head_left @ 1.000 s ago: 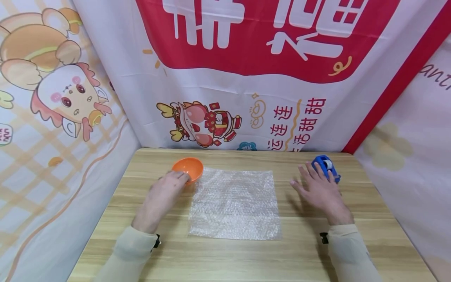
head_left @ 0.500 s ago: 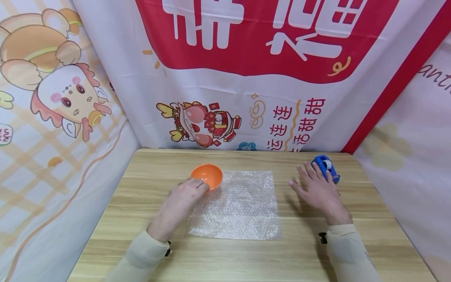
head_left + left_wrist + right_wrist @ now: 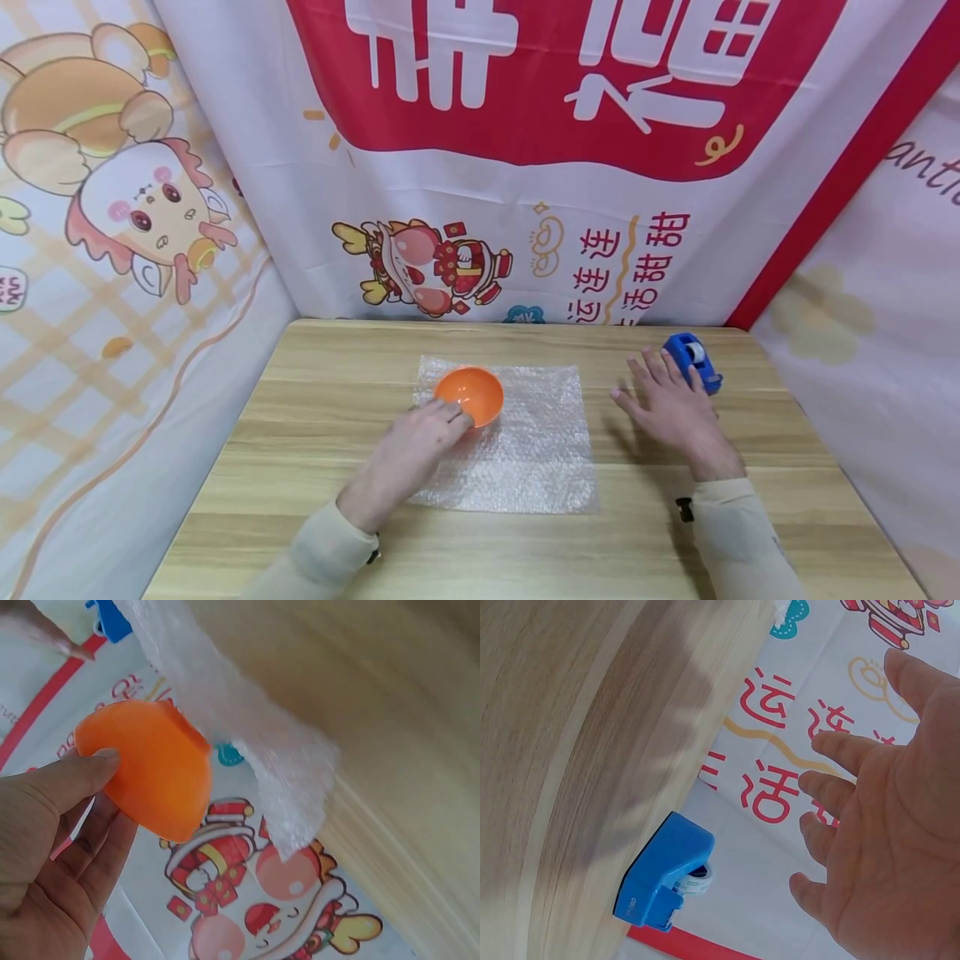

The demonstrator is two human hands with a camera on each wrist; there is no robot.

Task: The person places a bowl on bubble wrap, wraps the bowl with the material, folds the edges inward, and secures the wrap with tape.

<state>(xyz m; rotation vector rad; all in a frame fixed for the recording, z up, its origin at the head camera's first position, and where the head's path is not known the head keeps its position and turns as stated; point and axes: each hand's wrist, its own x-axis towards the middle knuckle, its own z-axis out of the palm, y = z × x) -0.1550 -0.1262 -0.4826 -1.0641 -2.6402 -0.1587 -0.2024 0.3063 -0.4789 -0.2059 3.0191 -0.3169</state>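
Observation:
An orange bowl (image 3: pixel 477 392) is over the upper left part of a sheet of bubble wrap (image 3: pixel 532 467). My left hand (image 3: pixel 416 446) pinches the bowl's near-left rim; in the left wrist view the thumb lies on the outside of the orange bowl (image 3: pixel 154 769), close beside the bubble wrap (image 3: pixel 247 712). Fingers spread, my right hand (image 3: pixel 671 408) hovers above the table near a blue tape dispenser (image 3: pixel 692 362). In the right wrist view that hand (image 3: pixel 900 825) holds nothing, and the tape dispenser (image 3: pixel 664 874) stands apart from it.
The wood-grain table (image 3: pixel 300 467) carries these things. A printed cloth (image 3: pixel 450 183) hangs behind its far edge. More printed cloth hangs along the left side (image 3: pixel 150 358) and the right side (image 3: pixel 847 358).
My left hand has carried the orange bowl rightward and nearer to me, from beside the bubble wrap's far left corner to over the sheet. The right hand has barely moved.

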